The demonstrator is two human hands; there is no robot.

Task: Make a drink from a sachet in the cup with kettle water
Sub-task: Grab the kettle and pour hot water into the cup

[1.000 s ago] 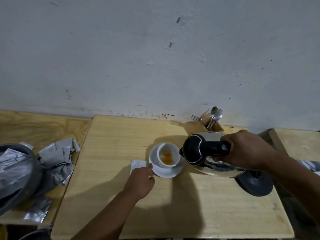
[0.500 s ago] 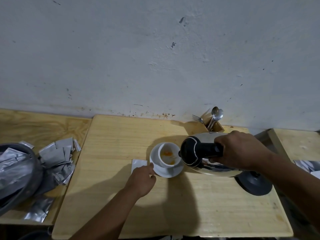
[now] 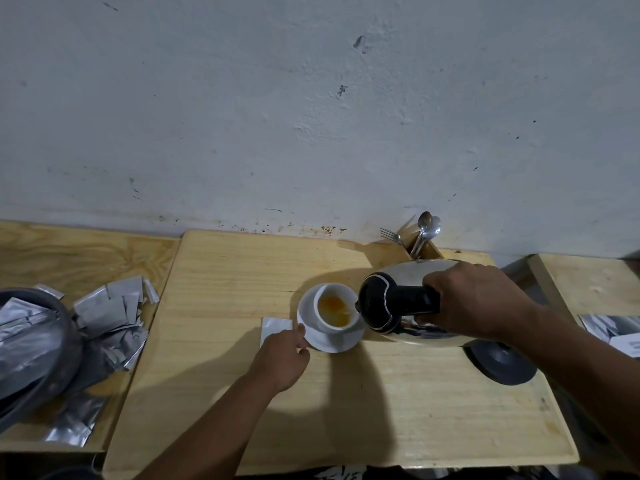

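Note:
A white cup [image 3: 322,311] stands on a white saucer [image 3: 313,336] in the middle of the wooden table [image 3: 415,410]; orange liquid lies in its bottom. My right hand [image 3: 474,303] grips the black handle of a steel kettle [image 3: 408,271], tipped left with its spout over the cup's right rim. My left hand [image 3: 282,355] has its fingers curled, fingertips touching the saucer's left edge. A white sachet [image 3: 273,325] lies flat just left of the saucer, partly under that hand.
The kettle's dark round base [image 3: 502,363] sits at the right. A holder with spoons and a fork [image 3: 420,237] stands by the wall. Several silver sachets [image 3: 110,313] and a dark bin [image 3: 34,344] lie on the left table.
The kettle has tipped further and shifted left toward the cup. The orange liquid in the cup has spread wider. My left hand has stayed at the saucer.

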